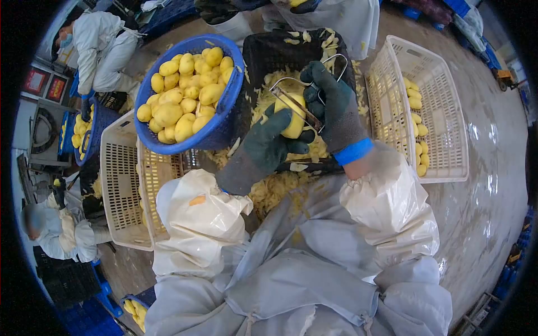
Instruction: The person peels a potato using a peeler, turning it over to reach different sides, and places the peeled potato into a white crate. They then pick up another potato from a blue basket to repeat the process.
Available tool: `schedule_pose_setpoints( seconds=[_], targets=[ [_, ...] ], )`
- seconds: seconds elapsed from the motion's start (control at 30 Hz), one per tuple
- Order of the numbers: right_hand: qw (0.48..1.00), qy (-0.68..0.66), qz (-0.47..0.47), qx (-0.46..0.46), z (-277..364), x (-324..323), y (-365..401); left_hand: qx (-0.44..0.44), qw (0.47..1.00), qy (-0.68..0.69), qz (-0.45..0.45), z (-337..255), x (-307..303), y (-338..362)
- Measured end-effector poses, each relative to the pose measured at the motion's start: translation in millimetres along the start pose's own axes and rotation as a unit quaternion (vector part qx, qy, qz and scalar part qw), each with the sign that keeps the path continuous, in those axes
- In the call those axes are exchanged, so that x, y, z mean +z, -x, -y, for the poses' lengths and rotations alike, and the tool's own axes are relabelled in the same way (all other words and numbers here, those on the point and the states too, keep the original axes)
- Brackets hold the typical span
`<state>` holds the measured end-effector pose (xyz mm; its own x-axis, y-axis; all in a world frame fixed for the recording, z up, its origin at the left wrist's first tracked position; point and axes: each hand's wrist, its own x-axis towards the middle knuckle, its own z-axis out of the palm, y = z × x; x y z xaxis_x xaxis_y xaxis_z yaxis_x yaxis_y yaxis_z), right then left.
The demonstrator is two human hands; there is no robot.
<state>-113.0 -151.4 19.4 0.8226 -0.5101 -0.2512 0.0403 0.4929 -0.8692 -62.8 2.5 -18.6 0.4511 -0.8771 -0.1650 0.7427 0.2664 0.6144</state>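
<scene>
My left hand (273, 137), in a dark green glove, grips a yellow potato (292, 116) from below and the left. A peeler (301, 105) with a bent wire frame and a flat blade lies across the potato's upper side, and my right hand (330, 98), gloved alike with a blue band at the wrist, is closed around it. Beneath both hands stands a black crate (262, 57) with pale peelings (314, 147) in it and on its rim. Part of the potato is hidden by the blade and my fingers.
A blue basket (235, 84) heaped with yellow potatoes (185, 95) stands left of the crate. On the right, a white crate (448, 106) holds several potatoes. White crates (119, 185) stand at the left. Other people (103, 47) work at the left and across from me.
</scene>
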Motion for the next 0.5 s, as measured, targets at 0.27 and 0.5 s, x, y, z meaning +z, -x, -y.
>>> schedule_pose_setpoints(
  seconds=[0.27, 0.5],
  targets=[
    [1.000, 0.014, 0.002, 0.013, 6, 2, 6, 0.012, 0.961, -0.276, -0.012, -3, -7, -3],
    [0.990, -0.055, -0.080, -0.104, 11, -33, -35, -0.010, 0.978, -0.205, -0.027, -21, 25, 14]
  ],
)
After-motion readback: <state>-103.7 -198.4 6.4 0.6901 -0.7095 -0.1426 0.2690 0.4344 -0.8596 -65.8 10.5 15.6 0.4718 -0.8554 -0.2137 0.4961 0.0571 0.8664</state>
